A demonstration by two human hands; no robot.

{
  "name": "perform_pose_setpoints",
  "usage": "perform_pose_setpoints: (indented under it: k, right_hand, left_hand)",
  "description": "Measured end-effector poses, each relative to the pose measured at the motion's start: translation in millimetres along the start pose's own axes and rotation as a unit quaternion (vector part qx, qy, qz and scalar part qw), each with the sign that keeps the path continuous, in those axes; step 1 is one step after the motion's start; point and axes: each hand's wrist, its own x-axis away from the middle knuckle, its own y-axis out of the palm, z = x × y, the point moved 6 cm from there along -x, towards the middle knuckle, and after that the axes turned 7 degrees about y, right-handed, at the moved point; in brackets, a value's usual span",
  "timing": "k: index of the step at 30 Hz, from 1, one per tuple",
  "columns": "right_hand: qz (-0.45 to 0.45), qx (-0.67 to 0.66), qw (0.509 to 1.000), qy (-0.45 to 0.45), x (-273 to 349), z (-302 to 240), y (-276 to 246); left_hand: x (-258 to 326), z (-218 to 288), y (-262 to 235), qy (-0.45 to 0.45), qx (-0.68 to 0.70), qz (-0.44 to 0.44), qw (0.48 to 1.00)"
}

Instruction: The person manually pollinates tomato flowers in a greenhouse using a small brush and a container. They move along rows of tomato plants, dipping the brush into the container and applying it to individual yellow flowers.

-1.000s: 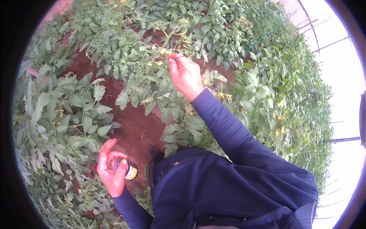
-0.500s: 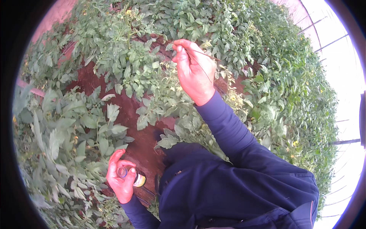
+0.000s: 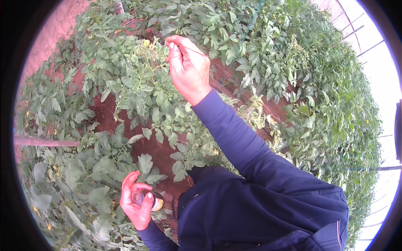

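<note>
My left hand (image 3: 136,204), low in the view, is closed around a small dark bottle (image 3: 157,201) with a pale label. The bottle's mouth is uncovered and faces up. My right hand (image 3: 188,69) reaches out over the plants, its fingertips pinching a thin stick (image 3: 193,63). The stick runs back across the palm; its front tip is too fine to make out. Just left of those fingertips are a yellow flower (image 3: 145,42) and pale, curled shoots of a leafy tomato plant (image 3: 138,73).
Dense rows of green plants (image 3: 331,121) stand on the right and far side. More broad leaves (image 3: 92,175) surround my left hand. Reddish soil (image 3: 161,157) shows between rows. A pinkish bar (image 3: 46,142) juts in at left, and a greenish string (image 3: 253,21) hangs at the back.
My right hand has moved left and slightly farther out with the stick, closer to the yellow flower. The view has shifted; the left hand still holds the bottle.
</note>
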Motion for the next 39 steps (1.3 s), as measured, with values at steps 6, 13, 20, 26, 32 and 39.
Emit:
perform_pose_setpoints:
  k: [6, 13, 20, 26, 32, 39]
  right_hand:
    - [-0.076, 0.040, 0.996, 0.022, 5, 20, 21]
    - [-0.071, 0.058, 0.996, -0.014, -2, 20, 26]
    - [-0.097, 0.064, 0.993, 0.030, -4, 6, 38]
    - [-0.104, 0.087, 0.987, 0.083, -19, -14, 50]
    - [-0.154, 0.218, 0.959, 0.093, -28, -45, 68]
    - [-0.174, 0.259, 0.949, 0.043, -32, -67, 92]
  left_hand:
    - [-47, -16, 5, -0.030, 0.016, -0.014, 0.999]
    - [-105, -40, -6, -0.013, 0.006, -0.084, 0.996]
    - [-168, -54, -36, 0.000, 0.057, -0.119, 0.991]
    - [-214, -72, -80, 0.028, 0.029, -0.157, 0.987]
    - [-246, -84, -122, 0.023, 0.034, -0.154, 0.987]
    - [-263, -89, -159, -0.010, 0.054, -0.131, 0.990]
